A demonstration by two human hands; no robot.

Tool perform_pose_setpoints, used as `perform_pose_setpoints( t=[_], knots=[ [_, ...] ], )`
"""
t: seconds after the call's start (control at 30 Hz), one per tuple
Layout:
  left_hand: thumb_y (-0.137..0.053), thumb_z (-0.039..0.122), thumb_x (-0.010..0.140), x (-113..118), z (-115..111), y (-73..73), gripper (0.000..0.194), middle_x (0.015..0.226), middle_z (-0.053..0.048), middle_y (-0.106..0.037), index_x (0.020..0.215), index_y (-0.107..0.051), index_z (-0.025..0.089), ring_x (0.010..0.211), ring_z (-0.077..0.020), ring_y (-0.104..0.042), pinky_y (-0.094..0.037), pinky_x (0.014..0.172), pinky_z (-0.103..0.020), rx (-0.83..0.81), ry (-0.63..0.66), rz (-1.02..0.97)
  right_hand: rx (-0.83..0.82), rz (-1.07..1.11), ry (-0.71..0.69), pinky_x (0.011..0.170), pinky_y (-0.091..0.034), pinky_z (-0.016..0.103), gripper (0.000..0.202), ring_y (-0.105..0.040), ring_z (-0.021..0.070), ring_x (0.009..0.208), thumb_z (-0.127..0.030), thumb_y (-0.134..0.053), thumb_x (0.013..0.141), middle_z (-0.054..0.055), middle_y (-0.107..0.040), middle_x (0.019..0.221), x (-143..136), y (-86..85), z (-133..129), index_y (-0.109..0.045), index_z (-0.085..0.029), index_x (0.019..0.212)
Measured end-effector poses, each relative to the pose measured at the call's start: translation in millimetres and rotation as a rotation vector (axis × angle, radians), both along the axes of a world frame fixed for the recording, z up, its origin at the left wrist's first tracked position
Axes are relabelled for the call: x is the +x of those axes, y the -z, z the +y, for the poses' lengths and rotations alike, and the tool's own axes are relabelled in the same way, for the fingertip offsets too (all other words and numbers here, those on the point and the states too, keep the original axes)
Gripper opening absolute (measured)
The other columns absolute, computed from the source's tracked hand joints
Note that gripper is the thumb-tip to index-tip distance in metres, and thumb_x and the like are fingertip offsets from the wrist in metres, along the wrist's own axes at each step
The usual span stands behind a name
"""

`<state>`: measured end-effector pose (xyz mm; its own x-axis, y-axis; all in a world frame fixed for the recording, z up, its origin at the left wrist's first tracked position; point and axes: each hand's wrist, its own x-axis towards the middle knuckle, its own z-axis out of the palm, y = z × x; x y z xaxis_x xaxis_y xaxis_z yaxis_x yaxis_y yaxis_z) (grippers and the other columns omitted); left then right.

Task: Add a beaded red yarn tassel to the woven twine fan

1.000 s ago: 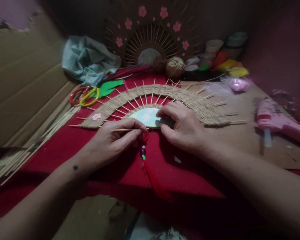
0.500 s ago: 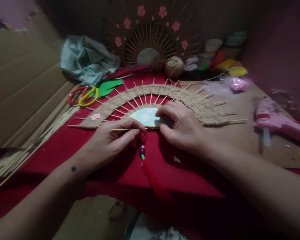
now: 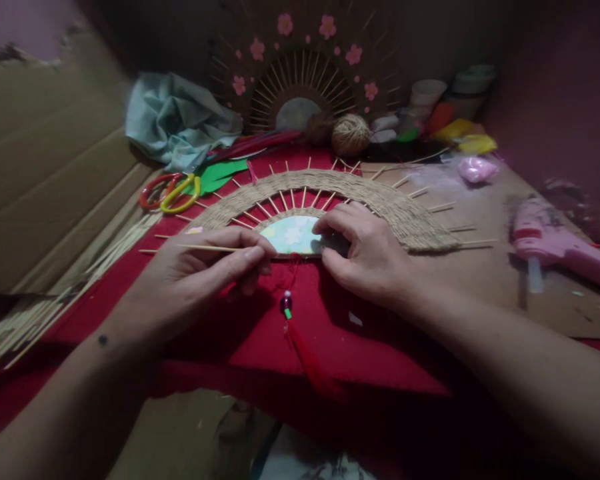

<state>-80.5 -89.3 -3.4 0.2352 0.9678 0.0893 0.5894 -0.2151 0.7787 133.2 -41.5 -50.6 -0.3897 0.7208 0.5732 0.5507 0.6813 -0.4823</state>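
Observation:
A woven fan (image 3: 310,179) with thin wooden ribs lies on the red cloth (image 3: 380,353). At its lower middle is a pale blue half-round piece (image 3: 291,233). My left hand (image 3: 210,270) pinches a thin wooden stick (image 3: 205,248) at the left of that piece. My right hand (image 3: 365,250) grips the lower edge of the fan, thumb below and fingers on top, at the right side of the blue piece. From the fan's bottom edge hangs a red tassel (image 3: 307,357) with a dark bead (image 3: 286,303) on its cord.
Red and yellow scissor handles (image 3: 180,193) and loose sticks (image 3: 75,293) lie at left. A pink glue gun (image 3: 555,233) rests at right. Behind are a twine ball (image 3: 351,135), crumpled cloth (image 3: 177,120), a white cup (image 3: 427,97) and another fan with pink flowers (image 3: 300,73).
My left hand has moved left with the stick, away from the tassel cord, and now partly covers the pink flower on the fan. My right hand has stayed in place.

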Motion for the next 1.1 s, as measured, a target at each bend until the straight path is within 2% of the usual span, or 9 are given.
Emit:
perform_pose_setpoints(
  t=[0.13, 0.33, 0.5, 0.63, 0.73, 0.9, 1.0, 1.1],
  knots=[
    [-0.058, 0.032, 0.088, -6, -1, 0.7, 0.015, 0.077, 0.002, -0.066, 0.086, -0.067, 0.022, 0.068, -0.0113, -0.059, -0.045, 0.061, -0.022, 0.168, -0.02, 0.12, 0.006, -0.003, 0.007, 0.072, -0.042, 0.032, 0.019, -0.052, 0.0202, 0.079, -0.006, -0.051, 0.067, 0.007, -0.062, 0.08, 0, -0.3, 0, -0.061, -0.015, 0.08],
    [-0.053, 0.025, 0.091, -6, 1, 18.2, 0.014, 0.084, -0.002, -0.062, 0.088, -0.064, 0.016, 0.075, -0.0117, -0.057, -0.045, 0.068, -0.023, 0.29, 0.277, 0.416, 0.016, -0.001, 0.005, 0.072, -0.042, 0.032, 0.02, -0.053, 0.0203, 0.079, -0.005, -0.052, 0.066, 0.007, -0.062, 0.08, 0, -0.4, 0, -0.063, -0.013, 0.081],
    [-0.046, 0.022, 0.094, -6, 1, 28.6, 0.017, 0.094, -0.006, -0.058, 0.096, -0.061, 0.015, 0.08, -0.0135, -0.055, -0.046, 0.069, -0.026, 0.333, 0.345, 0.504, 0.022, -0.004, 0.004, 0.071, -0.043, 0.032, 0.02, -0.053, 0.0206, 0.078, -0.004, -0.052, 0.067, 0.008, -0.063, 0.079, 0, -1.0, -1, -0.064, -0.011, 0.081],
    [-0.039, 0.022, 0.096, -3, -1, 36.6, 0.022, 0.086, -0.005, -0.053, 0.088, -0.058, 0.014, 0.069, -0.0133, -0.05, -0.043, 0.061, -0.026, 0.428, 0.333, 0.656, 0.018, -0.002, -0.001, 0.071, -0.043, 0.032, 0.02, -0.053, 0.0204, 0.078, -0.004, -0.053, 0.067, 0.008, -0.063, 0.08, 0, -1.5, -1, -0.064, -0.011, 0.081],
    [-0.039, 0.023, 0.095, 0, -6, 36.4, 0.024, 0.079, -0.004, -0.05, 0.079, -0.055, 0.014, 0.06, -0.0131, -0.044, -0.035, 0.052, -0.026, 0.56, 0.303, 0.804, 0.011, -0.005, 0.002, 0.071, -0.043, 0.033, 0.019, -0.053, 0.0206, 0.078, -0.004, -0.053, 0.067, 0.008, -0.063, 0.08, 0, -1.7, -1, -0.064, -0.011, 0.081],
    [-0.04, 0.017, 0.093, 3, -9, 19.0, 0.02, 0.084, -0.008, -0.056, 0.086, -0.057, 0.012, 0.064, -0.0153, -0.05, -0.032, 0.049, -0.026, 0.729, 0.186, 0.921, 0.006, -0.007, 0.0, 0.072, -0.043, 0.033, 0.018, -0.053, 0.0209, 0.08, -0.005, -0.053, 0.067, 0.008, -0.063, 0.08, 0, -1.9, -1, -0.063, -0.013, 0.08],
    [-0.037, 0.014, 0.092, 6, 2, 8.8, 0.023, 0.081, -0.008, -0.057, 0.084, -0.059, 0.012, 0.062, -0.0155, -0.048, -0.03, 0.048, -0.026, 0.747, 0.12, 1.03, -0.004, -0.006, 0.002, 0.072, -0.043, 0.033, 0.018, -0.053, 0.021, 0.08, -0.005, -0.052, 0.068, 0.008, -0.063, 0.081, 0, -2.4, -2, -0.062, -0.014, 0.081],
    [-0.04, 0.017, 0.092, 7, 20, 6.4, 0.02, 0.083, -0.008, -0.057, 0.084, -0.059, 0.013, 0.061, -0.0142, -0.048, -0.029, 0.047, -0.026, 0.723, 0.062, 1.084, -0.011, -0.006, 0.005, 0.072, -0.043, 0.033, 0.018, -0.053, 0.021, 0.08, -0.006, -0.052, 0.068, 0.008, -0.063, 0.081, 0, -2.5, -2, -0.061, -0.014, 0.081]
  ],
)
